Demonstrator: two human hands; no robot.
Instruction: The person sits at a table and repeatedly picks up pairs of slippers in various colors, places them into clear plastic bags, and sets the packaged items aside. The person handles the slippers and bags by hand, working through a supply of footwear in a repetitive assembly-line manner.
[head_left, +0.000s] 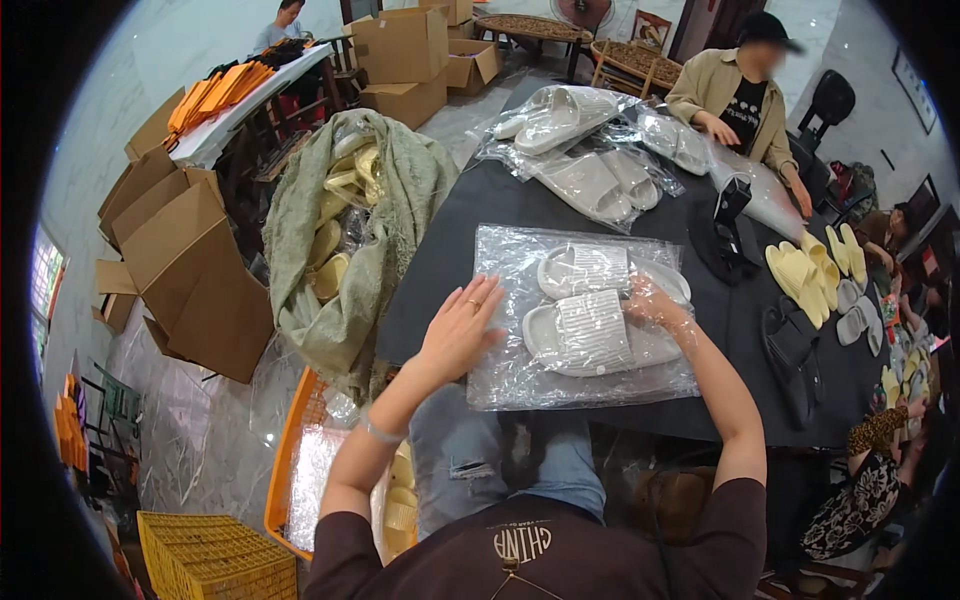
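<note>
Head view: clear bag (505,255) flat on black counter (710,395), pair of grey slippers (590,335) inside it. Hands apart. Left hand (462,328) palm down at bag's left edge, fingers straight. Right hand (655,302) in from bag's right side, at the slippers' straps; can't tell if it's clamped on one. Beyond bag: more bagged grey slippers (585,185). Right of bag: yellow slippers (792,275), black slippers (792,360). Left of bag: green sack (420,190) holding slippers.

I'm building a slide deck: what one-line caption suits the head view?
Right hand at grey slippers, left hand at the edge of a clear plastic bag, black tabletop beneath.
</note>
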